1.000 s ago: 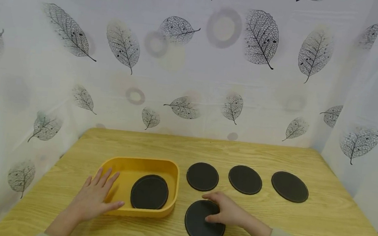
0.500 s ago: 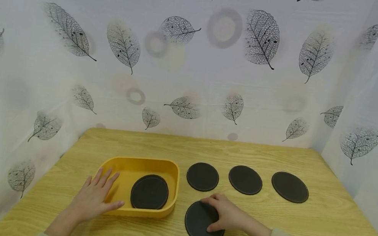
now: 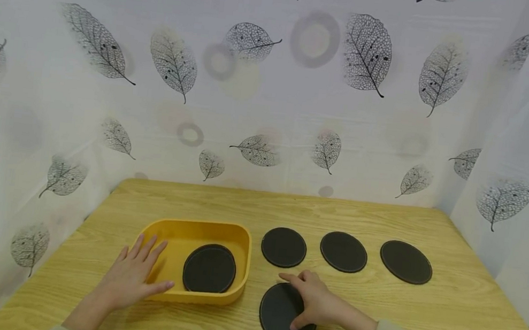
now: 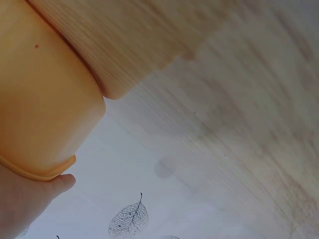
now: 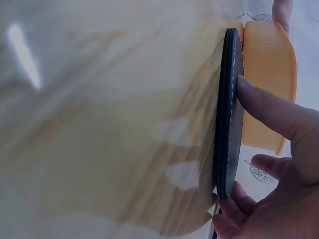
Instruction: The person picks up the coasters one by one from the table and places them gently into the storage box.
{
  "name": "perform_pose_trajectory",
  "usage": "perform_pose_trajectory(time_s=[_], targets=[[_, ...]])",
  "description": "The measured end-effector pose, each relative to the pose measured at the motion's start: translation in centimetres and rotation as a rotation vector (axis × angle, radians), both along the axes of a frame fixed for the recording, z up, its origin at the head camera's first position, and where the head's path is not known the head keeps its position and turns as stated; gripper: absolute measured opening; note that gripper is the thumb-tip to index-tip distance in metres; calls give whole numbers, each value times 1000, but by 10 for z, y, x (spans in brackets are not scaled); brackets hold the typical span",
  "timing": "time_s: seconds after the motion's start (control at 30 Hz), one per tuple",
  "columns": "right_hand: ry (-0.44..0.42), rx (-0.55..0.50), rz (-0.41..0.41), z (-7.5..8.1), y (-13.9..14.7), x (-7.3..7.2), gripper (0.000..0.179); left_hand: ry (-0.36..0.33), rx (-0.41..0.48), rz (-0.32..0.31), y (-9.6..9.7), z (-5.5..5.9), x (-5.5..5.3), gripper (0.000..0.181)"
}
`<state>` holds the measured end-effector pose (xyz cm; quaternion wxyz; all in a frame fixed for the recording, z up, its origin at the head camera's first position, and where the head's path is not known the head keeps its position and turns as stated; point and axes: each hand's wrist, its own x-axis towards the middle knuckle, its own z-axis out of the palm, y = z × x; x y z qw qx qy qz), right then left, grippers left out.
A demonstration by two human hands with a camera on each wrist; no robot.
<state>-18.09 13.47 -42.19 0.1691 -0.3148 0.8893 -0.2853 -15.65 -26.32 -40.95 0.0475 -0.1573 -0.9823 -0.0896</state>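
Observation:
In the head view, my left hand [image 3: 128, 280] rests with spread fingers over the left side of a yellow plastic basket [image 3: 192, 297]. A round black coaster [image 3: 210, 269] with a stitched edge lies inside it. My right hand [image 3: 315, 302] holds another black coaster [image 3: 277, 317] to the right of the basket. Its thumb [image 5: 266, 102] presses on the upper face, and curled fingers touch the far edge, as the right wrist view shows. Dark layers below suggest a stack of coasters there. In the left wrist view the left hand [image 4: 22, 199] touches the basket rim.
Behind the right hand, a row of black coasters lies on the wooden table [image 3: 221, 203]: the left one [image 3: 284, 247], the middle one [image 3: 343, 252] and the right one [image 3: 406, 261]. A pale curtain [image 3: 270, 106] with leaf prints surrounds the table's back and sides.
My right thumb has slid toward the near edge of the coaster, and that coaster has shifted slightly toward me. The left hand and basket stay in place.

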Motion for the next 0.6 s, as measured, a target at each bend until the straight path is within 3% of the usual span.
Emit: perform_pose_trajectory(time_s=[0.43, 0.6], targets=[[-58, -77, -14, 5, -2, 4, 92, -6, 3, 1, 1, 2, 1, 85], [-75, -95, -11, 6, 2, 2, 82, -6, -4, 4, 2, 2, 1, 86]])
